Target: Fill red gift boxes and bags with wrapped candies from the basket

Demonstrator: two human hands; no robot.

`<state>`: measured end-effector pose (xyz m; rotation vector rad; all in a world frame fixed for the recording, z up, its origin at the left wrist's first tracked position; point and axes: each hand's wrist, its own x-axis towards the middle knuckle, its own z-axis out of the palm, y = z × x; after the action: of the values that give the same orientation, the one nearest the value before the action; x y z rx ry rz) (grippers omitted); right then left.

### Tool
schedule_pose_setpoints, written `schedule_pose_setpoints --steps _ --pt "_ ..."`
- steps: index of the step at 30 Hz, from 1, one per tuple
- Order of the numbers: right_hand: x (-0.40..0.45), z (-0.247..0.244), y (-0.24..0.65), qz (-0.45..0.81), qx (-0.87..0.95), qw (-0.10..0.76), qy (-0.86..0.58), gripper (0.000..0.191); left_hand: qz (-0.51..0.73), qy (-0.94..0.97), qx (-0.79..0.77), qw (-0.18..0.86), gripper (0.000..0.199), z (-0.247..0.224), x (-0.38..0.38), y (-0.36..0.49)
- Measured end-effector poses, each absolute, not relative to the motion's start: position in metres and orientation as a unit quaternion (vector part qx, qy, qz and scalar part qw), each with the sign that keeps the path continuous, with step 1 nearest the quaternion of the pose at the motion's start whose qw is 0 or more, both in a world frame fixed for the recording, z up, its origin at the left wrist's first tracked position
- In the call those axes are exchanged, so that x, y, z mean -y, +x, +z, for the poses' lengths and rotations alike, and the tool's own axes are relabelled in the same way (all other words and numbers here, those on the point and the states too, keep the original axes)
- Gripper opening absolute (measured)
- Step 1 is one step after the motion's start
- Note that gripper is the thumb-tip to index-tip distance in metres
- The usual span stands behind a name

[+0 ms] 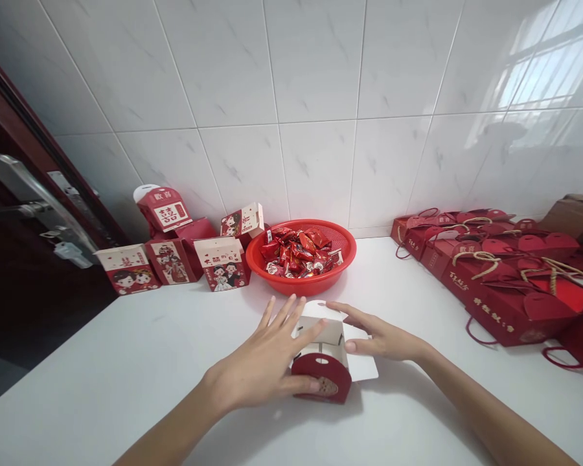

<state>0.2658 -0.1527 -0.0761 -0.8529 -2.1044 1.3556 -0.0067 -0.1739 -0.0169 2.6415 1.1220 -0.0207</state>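
Note:
A small dark red candy box [341,383] stands on the white table with its top open and its white inside showing. Its white flaps spread out at the back and right. My left hand [265,362] is open at the box's left side, fingers spread, with the thumb lying across the front panel. On the other side, my right hand [386,338] touches the right and back flaps, its thumb and fingers apart. Behind the box is a red plastic basket [291,285] holding several red-wrapped candies [301,252].
Several open red gift boxes [175,260] with printed figures stand at the back left. Many red boxes with rope handles [495,298] are lined up on the right. A brown carton [573,217] sits at the far right. A door handle [34,204] projects at the left.

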Motion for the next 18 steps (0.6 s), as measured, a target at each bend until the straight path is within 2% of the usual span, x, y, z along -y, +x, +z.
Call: schedule_pose_setpoints --steps 4,9,13,18 --pt "0.15 -0.074 0.271 0.491 0.757 0.262 -0.343 0.075 0.028 0.925 -0.363 0.108 0.067 -0.024 0.167 0.001" --pt "0.148 -0.075 0.273 0.471 0.727 0.3 -0.399 0.072 0.062 0.94 -0.329 0.063 0.056 -0.042 0.153 0.004" --pt "0.145 -0.079 0.268 0.453 0.723 0.329 -0.404 0.072 0.131 0.954 -0.27 0.004 0.059 -0.058 0.144 0.001" --pt "0.136 -0.086 0.265 0.453 0.709 0.356 -0.406 0.069 0.154 0.962 -0.226 0.0 0.061 -0.067 0.136 -0.004"
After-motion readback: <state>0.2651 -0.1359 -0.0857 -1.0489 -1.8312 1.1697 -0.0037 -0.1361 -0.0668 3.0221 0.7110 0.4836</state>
